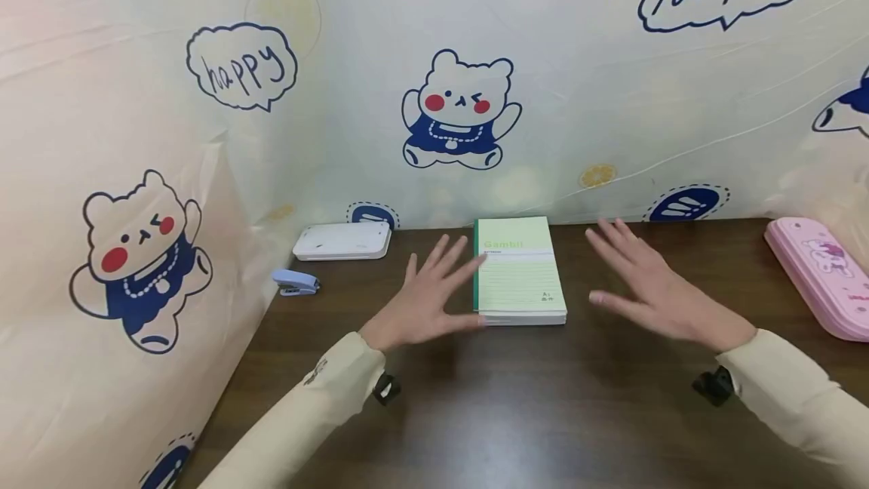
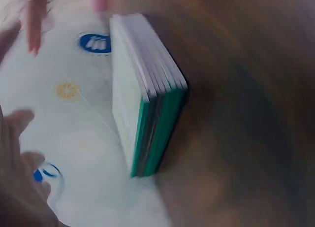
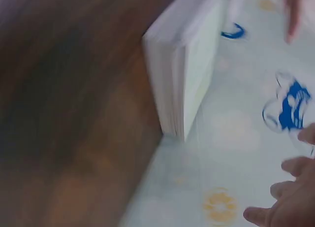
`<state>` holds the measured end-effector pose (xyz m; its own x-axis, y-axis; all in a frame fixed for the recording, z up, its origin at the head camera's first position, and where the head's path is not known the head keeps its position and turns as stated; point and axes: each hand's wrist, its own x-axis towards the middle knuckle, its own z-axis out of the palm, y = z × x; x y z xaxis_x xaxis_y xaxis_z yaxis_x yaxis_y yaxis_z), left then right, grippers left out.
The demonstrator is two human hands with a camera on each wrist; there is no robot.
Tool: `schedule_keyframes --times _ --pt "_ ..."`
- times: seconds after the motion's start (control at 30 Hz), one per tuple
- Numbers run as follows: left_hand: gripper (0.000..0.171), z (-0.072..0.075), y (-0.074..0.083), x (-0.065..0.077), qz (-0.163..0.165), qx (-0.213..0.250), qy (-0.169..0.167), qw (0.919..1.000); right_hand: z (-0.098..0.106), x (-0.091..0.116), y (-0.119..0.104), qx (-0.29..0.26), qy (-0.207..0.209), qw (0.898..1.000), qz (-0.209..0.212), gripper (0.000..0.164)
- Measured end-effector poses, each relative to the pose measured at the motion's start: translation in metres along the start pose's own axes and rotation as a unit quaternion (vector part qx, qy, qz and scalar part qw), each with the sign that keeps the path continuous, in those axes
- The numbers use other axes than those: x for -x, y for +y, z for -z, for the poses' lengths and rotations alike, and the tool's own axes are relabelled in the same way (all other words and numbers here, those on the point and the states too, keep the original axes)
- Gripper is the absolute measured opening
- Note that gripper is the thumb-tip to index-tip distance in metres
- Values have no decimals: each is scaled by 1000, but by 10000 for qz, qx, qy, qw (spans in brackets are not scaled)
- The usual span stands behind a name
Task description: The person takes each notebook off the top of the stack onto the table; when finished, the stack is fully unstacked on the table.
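A stack of notebooks (image 1: pixel 519 278) with pale green covers lies on the dark table, its green spines facing left. In the left wrist view the stack (image 2: pixel 152 89) shows several layers and taped spines; its white page edges (image 3: pixel 170 84) face the right wrist camera. My left hand (image 1: pixel 428 300) is spread at the stack's left side, its thumb and index finger overlapping the stack's left edge in the head view; contact cannot be told. To the right of the stack, apart from it, my right hand (image 1: pixel 652 289) hovers with fingers extended and holds nothing.
At the back left a white case (image 1: pixel 342 241) lies near a small blue stapler (image 1: pixel 296 282). A pink pencil case (image 1: pixel 818 278) sits at the right edge. A patterned cloth (image 1: pixel 326 134) hangs behind the brown table (image 1: pixel 516 413) and along its left.
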<state>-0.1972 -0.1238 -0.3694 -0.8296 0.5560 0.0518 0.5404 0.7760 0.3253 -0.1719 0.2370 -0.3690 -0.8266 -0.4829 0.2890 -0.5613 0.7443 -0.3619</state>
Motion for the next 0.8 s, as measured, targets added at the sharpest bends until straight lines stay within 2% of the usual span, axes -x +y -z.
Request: schedule_keyframes --times 0.03,0.07,0.1,0.13,0.2,0.23,0.27,0.3,0.33,0.37,0.4,0.5,0.57,0.63,0.8 --pt "85 -3 -3 -3 284 475 121 9984 -2 -2 3 -417 40 9986 -312 78" --pt "81 -6 -7 -7 623 1064 257 9920 -6 -4 7 -890 101 9939 -643 76" --pt "76 -11 -11 -11 982 1689 409 9799 -11 -6 11 -1356 164 9858 -974 73" --pt "73 -17 -15 -17 1292 2353 611 9614 -18 -9 15 -1810 226 9747 -1295 71" --pt "66 -33 -20 -28 1792 3543 987 9125 -36 -15 21 -2663 395 9466 -1773 70" --pt "62 -43 -21 -34 1959 4008 1104 8881 -46 -18 22 -3073 449 9294 -1994 70" --pt "61 -53 -21 -39 2061 4360 1162 8683 -57 -22 21 -3421 505 9136 -2141 70" --pt "60 -63 -20 -44 2108 4581 1169 8556 -68 -26 20 -3654 540 9016 -2251 70" --pt "60 -72 -19 -49 2132 4708 1128 8486 -80 -31 17 -3788 558 8941 -2325 69" --pt "60 -81 -16 -52 2149 4680 1050 8508 -90 -37 13 -3824 549 8915 -2368 69" --pt "61 -88 -13 -55 2132 4535 956 8601 -100 -42 9 -3740 470 8943 -2412 69" --pt "63 -101 -3 -59 2034 3961 828 8916 -120 -53 -2 -3099 192 9180 -2466 68" --pt "63 -104 1 -59 1965 3642 868 9062 -125 -56 -8 -2705 125 9304 -2472 68" --pt "63 -104 3 -61 1945 3547 901 9101 -126 -57 -9 -2428 116 9373 -2497 67" --pt "66 -103 2 -63 1951 3529 874 9109 -124 -57 -9 -2298 100 9419 -2448 67"
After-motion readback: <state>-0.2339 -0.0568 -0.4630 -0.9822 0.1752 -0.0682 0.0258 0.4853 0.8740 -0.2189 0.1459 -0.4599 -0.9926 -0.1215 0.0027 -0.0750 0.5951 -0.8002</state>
